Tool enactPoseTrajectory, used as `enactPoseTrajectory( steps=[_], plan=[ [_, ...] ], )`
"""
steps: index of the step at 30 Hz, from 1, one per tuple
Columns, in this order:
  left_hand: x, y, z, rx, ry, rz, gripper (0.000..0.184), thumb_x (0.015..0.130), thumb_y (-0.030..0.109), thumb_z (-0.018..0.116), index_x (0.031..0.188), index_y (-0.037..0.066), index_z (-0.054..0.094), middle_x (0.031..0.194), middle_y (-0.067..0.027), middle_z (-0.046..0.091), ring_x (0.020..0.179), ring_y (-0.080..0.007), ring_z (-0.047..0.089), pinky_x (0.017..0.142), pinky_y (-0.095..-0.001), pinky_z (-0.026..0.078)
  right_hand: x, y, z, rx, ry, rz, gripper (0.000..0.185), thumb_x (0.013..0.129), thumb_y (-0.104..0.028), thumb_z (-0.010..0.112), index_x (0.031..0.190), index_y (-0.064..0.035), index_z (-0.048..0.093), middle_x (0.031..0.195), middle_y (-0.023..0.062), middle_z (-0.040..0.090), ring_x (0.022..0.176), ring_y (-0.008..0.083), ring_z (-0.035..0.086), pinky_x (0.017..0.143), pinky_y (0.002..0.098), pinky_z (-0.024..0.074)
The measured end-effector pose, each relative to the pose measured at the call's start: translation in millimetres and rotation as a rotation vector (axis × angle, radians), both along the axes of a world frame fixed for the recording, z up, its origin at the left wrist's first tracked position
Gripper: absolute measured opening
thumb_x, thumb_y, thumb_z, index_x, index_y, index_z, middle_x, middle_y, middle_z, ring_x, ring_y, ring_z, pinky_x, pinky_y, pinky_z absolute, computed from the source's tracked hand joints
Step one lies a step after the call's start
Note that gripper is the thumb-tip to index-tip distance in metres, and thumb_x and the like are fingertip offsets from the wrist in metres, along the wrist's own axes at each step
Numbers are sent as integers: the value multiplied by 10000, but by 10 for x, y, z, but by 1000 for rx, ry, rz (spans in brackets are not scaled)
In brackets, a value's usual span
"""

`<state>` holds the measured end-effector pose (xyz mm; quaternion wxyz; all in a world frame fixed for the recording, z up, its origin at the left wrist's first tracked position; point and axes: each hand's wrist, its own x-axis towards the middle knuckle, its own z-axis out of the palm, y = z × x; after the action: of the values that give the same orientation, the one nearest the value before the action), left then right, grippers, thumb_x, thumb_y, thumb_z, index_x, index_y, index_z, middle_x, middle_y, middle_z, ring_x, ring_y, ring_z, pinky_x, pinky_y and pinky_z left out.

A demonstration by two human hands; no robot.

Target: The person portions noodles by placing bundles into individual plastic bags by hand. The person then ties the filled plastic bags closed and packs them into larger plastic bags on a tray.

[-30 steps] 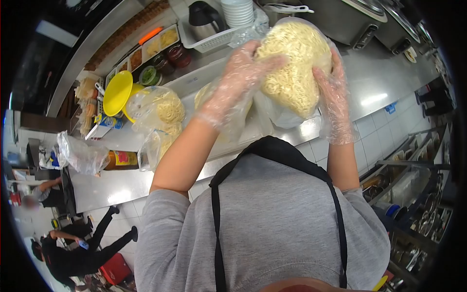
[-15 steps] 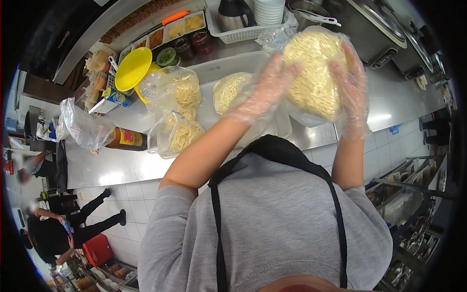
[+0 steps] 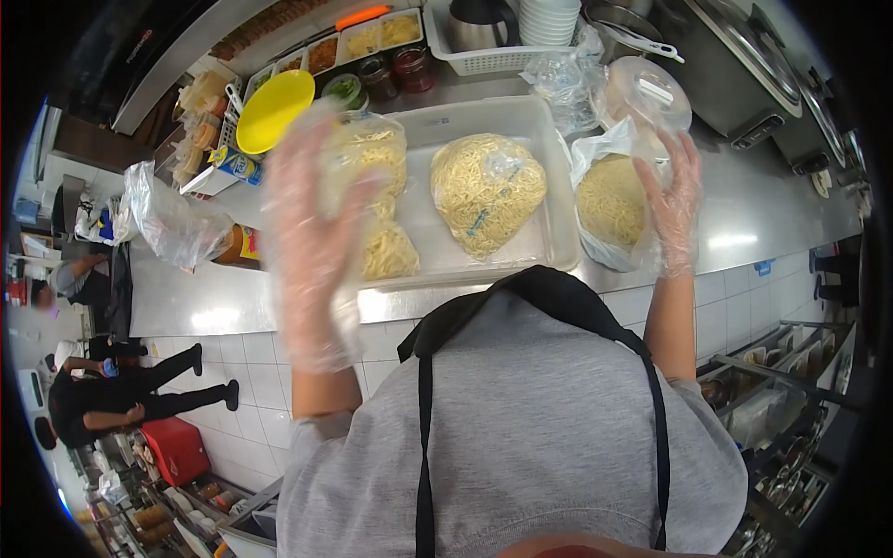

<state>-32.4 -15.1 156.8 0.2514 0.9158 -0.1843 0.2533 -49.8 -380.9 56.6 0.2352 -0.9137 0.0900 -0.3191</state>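
Observation:
My left hand (image 3: pixel 321 228), in a clear plastic glove and blurred, is raised with fingers apart over the left end of a shallow plastic tray (image 3: pixel 563 200). Bagged noodles (image 3: pixel 389 251) lie partly behind it. A rounded bag of noodles (image 3: pixel 488 191) sits alone in the tray's middle. To the tray's right, a white plastic bag holds pale noodles (image 3: pixel 611 203). Beside that bag my right hand (image 3: pixel 672 200), also gloved, has its fingers spread and holds nothing. A clear round lid (image 3: pixel 656 91) lies behind it.
Yellow bowl (image 3: pixel 275 112), sauce jars (image 3: pixel 413 70) and ingredient trays (image 3: pixel 361 39) stand at the back left. A white basket (image 3: pixel 488 61) holds a jug and stacked bowls. Large grey appliances (image 3: pixel 744 84) are at right. Two people (image 3: pixel 93 395) are at far left.
The noodle bulk held between both hands is out of them; noodles now show in the white bag at right. My left hand has moved far left, the right hand slightly down.

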Motion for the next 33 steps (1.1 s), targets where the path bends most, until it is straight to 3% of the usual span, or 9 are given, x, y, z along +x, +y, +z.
enactPoseTrajectory(
  steps=[7,14,16,20,22,25,28,31,33],
  plan=[
    [-475,927,-272,-145,194,333,696,715,252,744,1311,93,422,1258,-168,484,1116,-281,514,885,-406,462,558,1192,365,-17,36,747,729,681,-373,741,1313,-177,435,1346,118,389,1206,315,417,1012,428,341],
    [-401,818,-380,-69,240,206,762,681,219,765,1321,48,387,1235,-203,501,1113,-333,512,940,-403,409,1241,2270,183,-135,-34,820,965,684,-319,734,1438,-214,141,1291,169,430,1117,370,480,941,406,408],
    [-344,841,-358,-74,234,200,765,681,205,764,1325,49,382,1231,-207,501,1112,-329,512,938,-401,409,1409,2449,153,-102,297,824,677,774,-275,659,1355,-101,358,1127,161,573,1019,335,549,871,382,441],
    [-237,906,-309,-168,186,198,761,695,171,753,1341,65,366,1211,-195,511,1094,-305,523,891,-402,440,1785,2544,19,62,223,958,352,833,-211,586,1127,-19,562,928,133,640,867,271,601,789,347,457],
    [-174,891,-278,-219,185,203,758,700,165,751,1345,70,363,1207,-187,514,1085,-292,528,869,-399,453,1708,2441,291,447,135,1113,234,863,-215,566,923,4,621,859,80,642,826,183,587,776,308,447],
    [43,715,-186,-346,99,107,743,708,161,747,1344,80,371,1204,-166,517,1044,-259,546,811,-375,480,1636,2139,708,454,210,1349,244,880,-247,559,969,-26,613,875,41,626,840,139,568,804,295,440],
    [410,418,-95,-359,23,-39,785,702,166,754,1364,86,340,1165,-151,538,944,-210,571,765,-335,491,1357,1828,1105,368,257,1255,256,877,-274,567,980,-45,616,914,26,615,876,146,564,832,290,431],
    [753,56,-85,-357,174,-118,621,715,145,736,1268,56,466,1005,-106,596,800,-152,564,703,-283,481,1298,1614,1152,366,230,1209,222,843,-283,609,830,-61,615,771,-36,553,757,70,495,705,235,406],
    [941,-121,-232,-429,367,-311,332,743,111,700,1044,12,599,837,-54,602,705,-115,532,664,-247,453,1340,1421,1019,316,246,1251,268,827,-311,623,927,-62,619,881,14,595,857,107,533,765,263,424]
  ],
)
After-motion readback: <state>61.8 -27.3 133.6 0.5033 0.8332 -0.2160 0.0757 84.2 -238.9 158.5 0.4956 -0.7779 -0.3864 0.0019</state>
